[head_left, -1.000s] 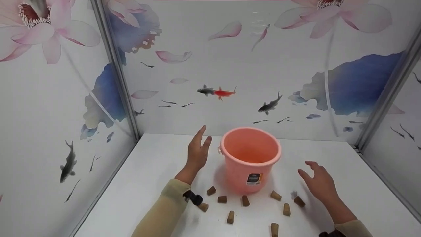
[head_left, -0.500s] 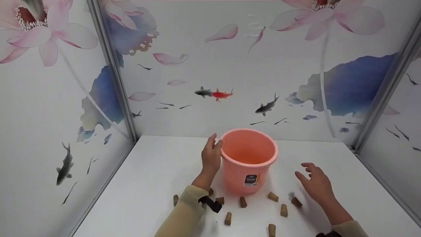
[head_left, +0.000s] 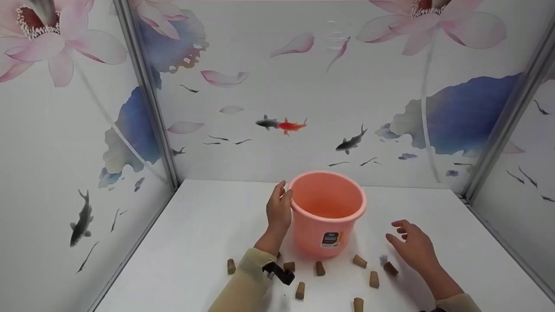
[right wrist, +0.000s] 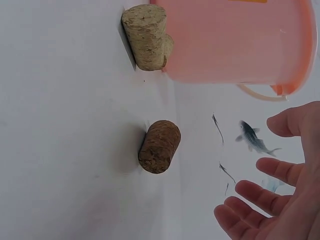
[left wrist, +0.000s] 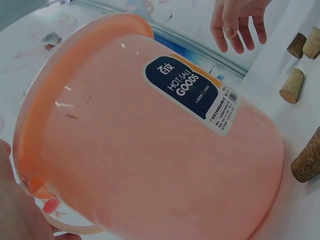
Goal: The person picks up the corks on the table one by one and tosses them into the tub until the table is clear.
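Head view — pink bucket [head_left: 308, 234] just beside left hand [head_left: 278, 212], fingers extended — right hand [head_left: 414, 246] apart, fingers relaxed.

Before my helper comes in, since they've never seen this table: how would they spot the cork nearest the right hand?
Find the pink bucket on the white table. In the head view, the cork is the farthest right, darker than its two nearest neighbours.
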A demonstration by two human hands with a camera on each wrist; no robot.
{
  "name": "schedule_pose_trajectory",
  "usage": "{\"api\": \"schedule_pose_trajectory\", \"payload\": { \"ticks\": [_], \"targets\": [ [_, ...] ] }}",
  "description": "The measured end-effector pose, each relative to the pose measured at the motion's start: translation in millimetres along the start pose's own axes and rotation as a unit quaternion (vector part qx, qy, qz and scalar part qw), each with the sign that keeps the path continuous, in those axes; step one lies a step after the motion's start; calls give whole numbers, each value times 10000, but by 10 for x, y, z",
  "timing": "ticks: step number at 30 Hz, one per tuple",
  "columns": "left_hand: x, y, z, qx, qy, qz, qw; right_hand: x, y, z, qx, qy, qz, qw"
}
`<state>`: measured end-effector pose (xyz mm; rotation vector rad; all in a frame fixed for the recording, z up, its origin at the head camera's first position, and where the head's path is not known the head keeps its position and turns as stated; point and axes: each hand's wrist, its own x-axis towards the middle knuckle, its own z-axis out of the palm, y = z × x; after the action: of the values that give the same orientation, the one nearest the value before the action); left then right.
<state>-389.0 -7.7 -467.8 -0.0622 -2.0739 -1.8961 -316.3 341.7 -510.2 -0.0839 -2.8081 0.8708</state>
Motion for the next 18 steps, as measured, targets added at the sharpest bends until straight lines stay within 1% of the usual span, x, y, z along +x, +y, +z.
{"api": "schedule_pose_trajectory", "payload": {
  "ticks": [5, 10, 14, 18],
  "targets": [
    [-2, -15, 21, 56, -31, -49, 10000, -7, 21, -19, -11, -28, -29, 10000],
    [-14, -32, 44, -53, -222, -169, 9996, 1, 54, -34, 29, -62, -35, 10000],
    [-18, -38, 40, -135, -289, -255, 9992, 2, 81, -31, 73, -128, 0, 9999],
    [-18, -34, 29, -107, -277, -137, 9995, -8, 89, -16, 96, -110, -67, 9999]
  ]
}}
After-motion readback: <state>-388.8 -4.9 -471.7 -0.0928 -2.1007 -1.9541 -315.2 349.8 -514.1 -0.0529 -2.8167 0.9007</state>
